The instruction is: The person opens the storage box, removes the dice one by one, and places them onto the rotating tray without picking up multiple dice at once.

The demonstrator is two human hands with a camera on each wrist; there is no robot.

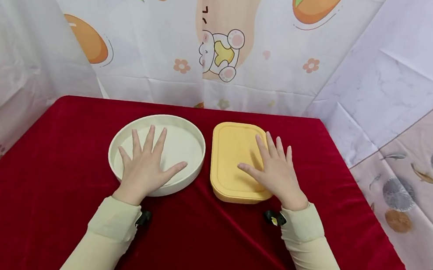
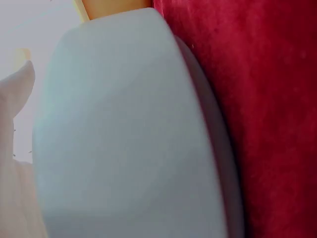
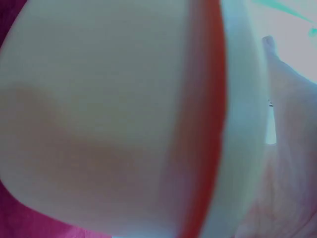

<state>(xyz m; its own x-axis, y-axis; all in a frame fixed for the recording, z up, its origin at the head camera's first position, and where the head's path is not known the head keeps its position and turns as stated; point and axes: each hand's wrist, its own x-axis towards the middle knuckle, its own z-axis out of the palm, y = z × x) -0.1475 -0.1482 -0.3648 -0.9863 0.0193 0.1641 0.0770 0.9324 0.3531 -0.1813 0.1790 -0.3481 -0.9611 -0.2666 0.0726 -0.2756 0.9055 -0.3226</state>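
Note:
A round, shallow cream tray [image 1: 196,168] with a raised wall sits on the red cloth. My left hand [image 1: 142,171] is spread over its near left part, fingers straight and apart. To the right lies a yellow rectangular box with a lid [image 1: 230,171]. Above the lid's right side, my right hand [image 1: 279,174] stretches out, thumb pointing left, with a shadow on the lid. Neither hand grips anything. In the left wrist view, the tray's outer wall [image 2: 124,124] fills the middle. The box's side [image 3: 99,99] looms large and blurred in the right wrist view.
Red velvet cloth [image 1: 196,247] covers the table and drapes past its right edge. Printed curtains [image 1: 164,24] hang behind and on both sides. A small dark device [image 1: 144,218] is worn at the left wrist, another [image 1: 275,218] at the right.

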